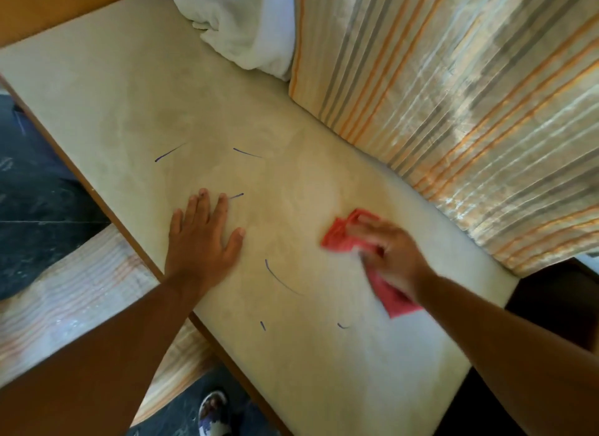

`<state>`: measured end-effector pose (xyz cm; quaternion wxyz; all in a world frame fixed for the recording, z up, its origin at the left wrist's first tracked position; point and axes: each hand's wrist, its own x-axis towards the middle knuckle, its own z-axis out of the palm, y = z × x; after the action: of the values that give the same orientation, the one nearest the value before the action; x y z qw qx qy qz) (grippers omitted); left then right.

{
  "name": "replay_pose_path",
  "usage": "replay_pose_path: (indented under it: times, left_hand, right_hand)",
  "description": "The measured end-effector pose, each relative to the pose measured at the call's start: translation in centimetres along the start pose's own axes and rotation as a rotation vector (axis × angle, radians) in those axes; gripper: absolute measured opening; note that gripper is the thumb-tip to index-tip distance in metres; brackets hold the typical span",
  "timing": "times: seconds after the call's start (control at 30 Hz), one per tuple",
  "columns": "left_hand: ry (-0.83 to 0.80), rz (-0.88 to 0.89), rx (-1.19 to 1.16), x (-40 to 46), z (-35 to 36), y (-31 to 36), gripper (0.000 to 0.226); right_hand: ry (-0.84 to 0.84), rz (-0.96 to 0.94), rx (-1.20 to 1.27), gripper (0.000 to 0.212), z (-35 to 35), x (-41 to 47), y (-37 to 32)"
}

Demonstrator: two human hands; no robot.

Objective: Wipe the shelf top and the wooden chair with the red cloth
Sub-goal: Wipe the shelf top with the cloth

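The pale cream shelf top (136, 88) fills the middle of the view and carries several short blue pen marks (281, 278). My right hand (387, 254) presses the red cloth (340, 237) flat on the shelf top at the right, close to the curtain; the hand is motion-blurred and covers the cloth's middle. Resting flat on the surface to the left is my left hand (201, 237), fingers spread, holding nothing. No wooden chair can be made out.
A striped orange and grey curtain (453, 95) hangs along the shelf's far right side. A bunched white cloth (240, 23) lies at the back. The shelf's brown front edge (81, 179) drops to a dark floor at left. A shoe (212, 411) shows below.
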<state>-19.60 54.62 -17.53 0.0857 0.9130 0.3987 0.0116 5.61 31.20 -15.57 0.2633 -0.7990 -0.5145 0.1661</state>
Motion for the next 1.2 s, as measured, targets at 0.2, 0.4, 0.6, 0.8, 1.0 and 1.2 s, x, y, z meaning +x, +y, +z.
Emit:
replay_pose_path:
  times: [0.2,0.4,0.6,0.8,1.0,1.2]
  left_hand:
    - [0.005,0.006,0.013,0.1,0.1,-0.2,0.076]
    - [-0.015,0.001,0.022,0.2,0.3,-0.4,0.075]
    - [-0.025,-0.005,0.023,0.1,0.3,-0.3,0.075]
    - [-0.025,0.01,-0.009,-0.2,-0.3,0.0,0.071]
    - [-0.052,0.015,-0.023,0.0,-0.2,-0.2,0.072]
    - [-0.042,0.023,-0.046,-0.2,-0.1,-0.2,0.073]
  right_hand:
    - [0.086,0.036,0.048,0.037,3.6,0.8,-5.6]
    - [-0.147,-0.051,-0.438,0.067,2.0,-2.5,-2.0]
    - [0.03,0.317,-0.556,0.072,4.9,2.2,-5.5]
    - [-0.192,-0.06,-0.498,0.061,7.4,-8.5,-8.7]
    - [0.157,0.54,-0.461,0.055,2.8,-4.7,-3.9]
    - [-0.208,0.059,-0.455,0.059,9.7,-14.1,-11.3]
